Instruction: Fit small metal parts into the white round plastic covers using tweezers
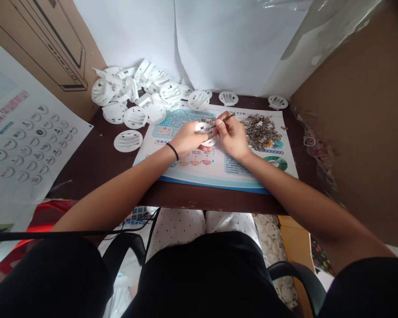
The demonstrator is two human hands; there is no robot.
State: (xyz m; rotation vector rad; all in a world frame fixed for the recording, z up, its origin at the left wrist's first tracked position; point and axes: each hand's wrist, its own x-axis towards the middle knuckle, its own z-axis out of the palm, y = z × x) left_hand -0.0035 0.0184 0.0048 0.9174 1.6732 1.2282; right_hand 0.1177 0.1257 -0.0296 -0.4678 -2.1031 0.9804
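Observation:
Over the printed sheet (185,172), my left hand (189,140) is closed on a round white plastic part (202,128) with slots. My right hand (232,134) pinches a thin dark pen-like tool (228,117), its lower end at the white part. Just right of my right hand lies a heap of small metal pieces (260,131). A smaller group of such pieces (207,119) shows behind the held part. What the tool's tip touches is hidden by my fingers.
Many round white parts (132,86) are piled at the back left, with a few single ones (228,98) along the back edge. Cardboard panels (358,123) flank the dark table (212,197). A black cable (69,235) runs at lower left.

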